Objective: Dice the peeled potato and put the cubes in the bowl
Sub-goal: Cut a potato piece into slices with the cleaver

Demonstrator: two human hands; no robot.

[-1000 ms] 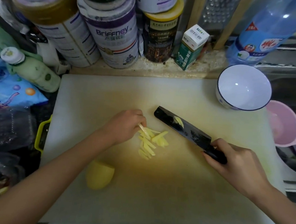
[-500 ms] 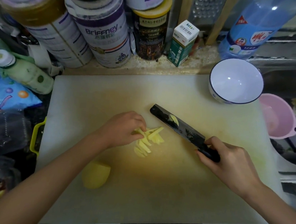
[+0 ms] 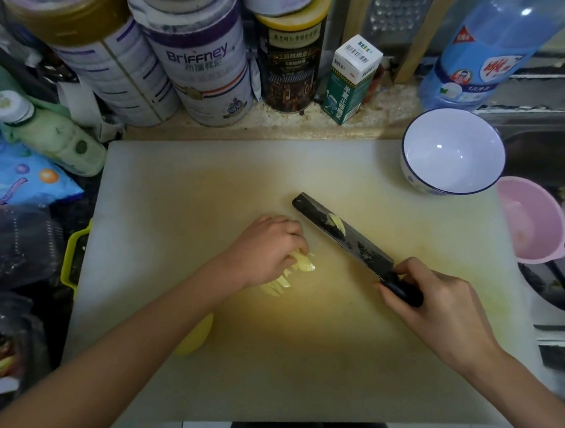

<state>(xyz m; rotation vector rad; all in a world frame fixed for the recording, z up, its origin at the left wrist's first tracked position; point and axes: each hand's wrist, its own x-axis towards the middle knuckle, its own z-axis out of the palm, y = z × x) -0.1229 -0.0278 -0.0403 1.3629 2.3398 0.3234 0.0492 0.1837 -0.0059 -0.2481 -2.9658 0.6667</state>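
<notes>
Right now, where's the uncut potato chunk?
Head view: the potato chunk lies on the cutting board, near its left front, partly hidden under the left forearm, nearer the person than the potato strips.

The white tin (image 3: 203, 64) at far centre-left reads "Briffney". The green carton (image 3: 350, 85) top possibly reads "kele".

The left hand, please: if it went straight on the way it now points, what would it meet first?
Most likely the knife. The left hand, gripping the potato strips, points toward the far right, and the blade lies across that line. How high the blade is held above the board is unclear.
</notes>
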